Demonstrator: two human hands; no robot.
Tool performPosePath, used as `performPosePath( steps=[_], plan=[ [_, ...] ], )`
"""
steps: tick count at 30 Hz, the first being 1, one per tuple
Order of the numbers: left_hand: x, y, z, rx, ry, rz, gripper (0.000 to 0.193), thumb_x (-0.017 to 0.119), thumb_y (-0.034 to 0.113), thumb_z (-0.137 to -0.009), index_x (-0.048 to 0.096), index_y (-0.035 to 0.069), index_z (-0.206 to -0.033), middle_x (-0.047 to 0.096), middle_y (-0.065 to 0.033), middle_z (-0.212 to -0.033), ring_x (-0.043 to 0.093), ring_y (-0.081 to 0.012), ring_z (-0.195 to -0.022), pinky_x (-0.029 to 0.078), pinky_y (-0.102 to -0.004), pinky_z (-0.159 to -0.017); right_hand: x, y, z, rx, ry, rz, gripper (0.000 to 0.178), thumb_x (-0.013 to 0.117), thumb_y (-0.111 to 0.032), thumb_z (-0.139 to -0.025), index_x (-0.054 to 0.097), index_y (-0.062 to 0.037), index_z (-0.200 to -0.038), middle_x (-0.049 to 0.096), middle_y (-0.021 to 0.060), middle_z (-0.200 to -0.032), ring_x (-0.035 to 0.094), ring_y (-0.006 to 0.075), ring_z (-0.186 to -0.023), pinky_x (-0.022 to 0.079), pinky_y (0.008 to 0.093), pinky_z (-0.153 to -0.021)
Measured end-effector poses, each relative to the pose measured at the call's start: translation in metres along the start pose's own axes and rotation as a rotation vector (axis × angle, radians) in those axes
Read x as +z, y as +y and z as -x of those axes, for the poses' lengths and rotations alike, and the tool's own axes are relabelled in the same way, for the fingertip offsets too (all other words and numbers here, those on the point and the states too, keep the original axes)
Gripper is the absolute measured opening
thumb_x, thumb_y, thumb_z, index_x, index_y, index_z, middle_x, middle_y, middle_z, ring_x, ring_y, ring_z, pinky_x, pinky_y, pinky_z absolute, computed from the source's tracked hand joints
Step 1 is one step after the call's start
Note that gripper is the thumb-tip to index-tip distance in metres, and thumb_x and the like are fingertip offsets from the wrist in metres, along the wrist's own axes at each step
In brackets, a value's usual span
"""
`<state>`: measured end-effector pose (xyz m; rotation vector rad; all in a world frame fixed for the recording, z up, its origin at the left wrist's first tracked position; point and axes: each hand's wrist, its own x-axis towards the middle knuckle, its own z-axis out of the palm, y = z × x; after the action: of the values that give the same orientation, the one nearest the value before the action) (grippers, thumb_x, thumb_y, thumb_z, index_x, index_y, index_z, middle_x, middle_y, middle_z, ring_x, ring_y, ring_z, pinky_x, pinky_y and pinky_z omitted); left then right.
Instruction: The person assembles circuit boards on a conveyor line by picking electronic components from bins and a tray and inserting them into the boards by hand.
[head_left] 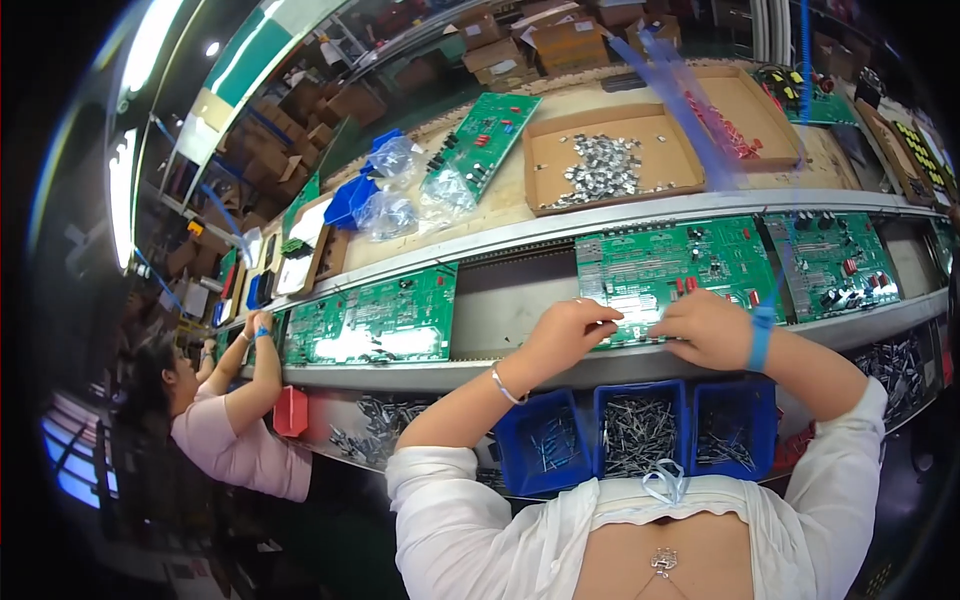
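Note:
A green circuit board lies on the rail conveyor in front of me, with small red and dark parts standing on it. My left hand is at the board's near left corner, thumb and fingertips pinched together. Over the board's near edge, my right hand has its fingers curled, with the fingertips down at the board. Anything between the fingers of either hand is too small to make out. Below my hands stand three blue bins holding loose leaded parts, some of them light blue in the left bin.
More circuit boards sit on the conveyor to both sides. Beyond are a cardboard tray of silvery parts, another tray with red parts, and plastic bags. At the left, a co-worker reaches over the line near a red bin.

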<state>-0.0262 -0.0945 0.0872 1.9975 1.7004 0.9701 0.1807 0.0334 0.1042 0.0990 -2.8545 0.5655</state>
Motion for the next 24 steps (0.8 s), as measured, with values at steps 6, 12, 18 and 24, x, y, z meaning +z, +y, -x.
performPosePath(
  steps=[6,12,18,24],
  plan=[
    [0.003,0.009,0.008,-0.067,-0.012,0.009,0.015,0.065,0.009,-0.076,0.067,0.007,-0.091,0.063,-0.0104,-0.076,0.059,-0.0204,-0.064,0.047,-0.029,-0.06,-0.065,-0.04,0.088,0.213,-0.11,0.067,0.026,0.063,-0.014,-0.071,0.06,-0.0075,-0.096,0.057,0.0103,-0.082,0.056,0.0291,-0.079,0.043,0.0397,-0.071],
    [0.012,0.02,0.007,0.008,0.022,-0.064,0.011,0.064,0.008,-0.077,0.066,0.006,-0.087,0.063,-0.0101,-0.077,0.06,-0.023,-0.066,0.048,-0.0297,-0.059,-0.073,-0.022,0.285,1.221,-0.026,0.106,0.026,0.063,-0.016,-0.072,0.061,-0.004,-0.096,0.059,0.0164,-0.085,0.058,0.0352,-0.081,0.046,0.0419,-0.071],
    [0.03,0.019,-0.007,-0.004,0.029,-0.071,0.011,0.064,0.007,-0.076,0.065,0.005,-0.088,0.063,-0.0103,-0.079,0.062,-0.0238,-0.071,0.05,-0.0306,-0.061,0.005,0.0,0.389,1.443,0.195,0.343,0.054,0.063,-0.013,-0.075,0.042,-0.0067,-0.124,0.045,0.0211,-0.115,0.049,0.0402,-0.102,0.041,0.0425,-0.086],
    [0.049,0.02,-0.035,-0.024,0.017,-0.172,0.009,0.061,0.008,-0.077,0.063,0.005,-0.085,0.063,-0.0126,-0.082,0.061,-0.0291,-0.07,0.049,-0.0358,-0.062,-0.006,0.012,0.356,1.285,0.325,0.372,0.027,0.061,-0.011,-0.075,0.055,-0.0033,-0.1,0.05,0.015,-0.1,0.052,0.0355,-0.092,0.043,0.0399,-0.079]
  ],
)
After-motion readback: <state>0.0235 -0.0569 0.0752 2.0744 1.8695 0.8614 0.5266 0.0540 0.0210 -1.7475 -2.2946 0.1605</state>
